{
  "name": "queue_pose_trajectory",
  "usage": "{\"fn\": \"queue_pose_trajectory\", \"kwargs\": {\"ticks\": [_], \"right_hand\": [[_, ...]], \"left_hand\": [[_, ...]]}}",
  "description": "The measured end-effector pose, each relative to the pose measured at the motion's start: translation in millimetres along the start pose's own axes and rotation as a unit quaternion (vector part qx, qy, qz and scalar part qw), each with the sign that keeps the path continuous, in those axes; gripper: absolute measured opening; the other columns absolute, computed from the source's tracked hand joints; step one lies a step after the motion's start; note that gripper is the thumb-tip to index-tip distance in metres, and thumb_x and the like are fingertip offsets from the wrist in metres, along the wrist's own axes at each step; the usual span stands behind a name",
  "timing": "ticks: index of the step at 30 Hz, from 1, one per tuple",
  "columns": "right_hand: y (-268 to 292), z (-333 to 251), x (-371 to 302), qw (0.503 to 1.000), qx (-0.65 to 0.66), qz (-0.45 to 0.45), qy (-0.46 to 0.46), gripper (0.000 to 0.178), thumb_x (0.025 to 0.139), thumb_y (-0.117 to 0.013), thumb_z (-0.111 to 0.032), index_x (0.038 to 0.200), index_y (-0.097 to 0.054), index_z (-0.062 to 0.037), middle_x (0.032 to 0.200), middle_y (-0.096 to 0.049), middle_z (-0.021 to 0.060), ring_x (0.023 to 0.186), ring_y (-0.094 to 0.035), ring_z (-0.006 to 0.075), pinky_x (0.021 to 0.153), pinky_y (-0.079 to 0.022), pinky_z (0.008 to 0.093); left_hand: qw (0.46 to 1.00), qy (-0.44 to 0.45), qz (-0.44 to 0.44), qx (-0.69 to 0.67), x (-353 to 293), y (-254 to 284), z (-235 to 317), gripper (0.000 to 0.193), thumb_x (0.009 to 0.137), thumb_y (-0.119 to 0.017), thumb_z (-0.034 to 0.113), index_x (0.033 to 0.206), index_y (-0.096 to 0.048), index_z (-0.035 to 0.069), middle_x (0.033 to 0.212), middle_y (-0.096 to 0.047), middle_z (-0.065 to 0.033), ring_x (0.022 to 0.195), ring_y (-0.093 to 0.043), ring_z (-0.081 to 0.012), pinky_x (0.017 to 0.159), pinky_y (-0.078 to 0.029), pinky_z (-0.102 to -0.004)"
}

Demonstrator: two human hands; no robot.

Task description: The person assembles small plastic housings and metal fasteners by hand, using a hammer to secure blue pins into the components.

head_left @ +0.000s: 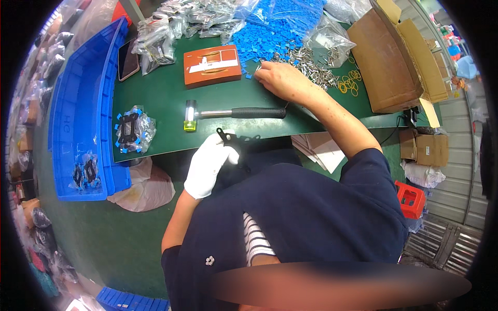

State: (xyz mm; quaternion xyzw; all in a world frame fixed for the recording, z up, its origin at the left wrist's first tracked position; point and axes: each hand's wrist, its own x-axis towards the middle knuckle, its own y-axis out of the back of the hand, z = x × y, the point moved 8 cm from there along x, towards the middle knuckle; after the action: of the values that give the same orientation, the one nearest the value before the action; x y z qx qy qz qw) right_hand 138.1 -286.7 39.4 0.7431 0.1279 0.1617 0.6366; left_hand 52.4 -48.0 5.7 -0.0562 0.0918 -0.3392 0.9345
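Observation:
My left hand point(208, 168), in a white glove, is closed on a black bracket point(237, 141) with a holed tab, held just off the near table edge. My right hand point(277, 80) is bare and reaches over the table, its fingertips bent together beside small blue square pieces point(277, 31) and a pile of small metal pins point(316, 67). Whatever lies between those fingertips is too small to make out. A hammer point(233, 113) with a black grip and a yellow-green face lies between the hands. Behind it rests an orange-red box point(212, 75).
A blue crate point(78, 124) stands left, with a bagged part point(86, 171) inside. Another bagged black part point(134, 129) and a phone point(128, 59) lie at the table's left. Yellow rubber bands point(350, 84) and an open cardboard box point(386, 62) are right. Plastic bags point(197, 18) line the back.

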Motion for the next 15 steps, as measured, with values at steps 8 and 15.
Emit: {"fn": "queue_pose_trajectory", "kwargs": {"ticks": [8, 15], "right_hand": [[1.9, -4.9, -4.7, 1.000, -0.011, 0.004, 0.025, 0.022, 0.089, -0.064, -0.013, 0.109, -0.071, -0.0068, 0.103, -0.067, 0.0133, 0.096, -0.068, 0.0344, 0.085, -0.056, 0.0462], [6.3, -5.8, -4.2, 1.000, 0.011, 0.002, 0.022, 0.019, 0.088, -0.064, -0.012, 0.105, -0.071, -0.0059, 0.100, -0.064, 0.0133, 0.095, -0.067, 0.0343, 0.084, -0.056, 0.0454]], "left_hand": [[0.999, 0.008, 0.039, -0.006, 7.3, -3.8, 11.8, 0.039, 0.102, -0.056, 0.013, 0.138, -0.055, -0.003, 0.096, -0.066, -0.0040, 0.088, -0.060, -0.0113, 0.088, -0.047, -0.0265], [0.999, 0.029, 0.023, -0.037, 10.6, 2.2, -10.8, 0.039, 0.103, -0.058, 0.015, 0.136, -0.056, -0.005, 0.098, -0.069, -0.0058, 0.090, -0.063, -0.0114, 0.089, -0.047, -0.0270]]}}
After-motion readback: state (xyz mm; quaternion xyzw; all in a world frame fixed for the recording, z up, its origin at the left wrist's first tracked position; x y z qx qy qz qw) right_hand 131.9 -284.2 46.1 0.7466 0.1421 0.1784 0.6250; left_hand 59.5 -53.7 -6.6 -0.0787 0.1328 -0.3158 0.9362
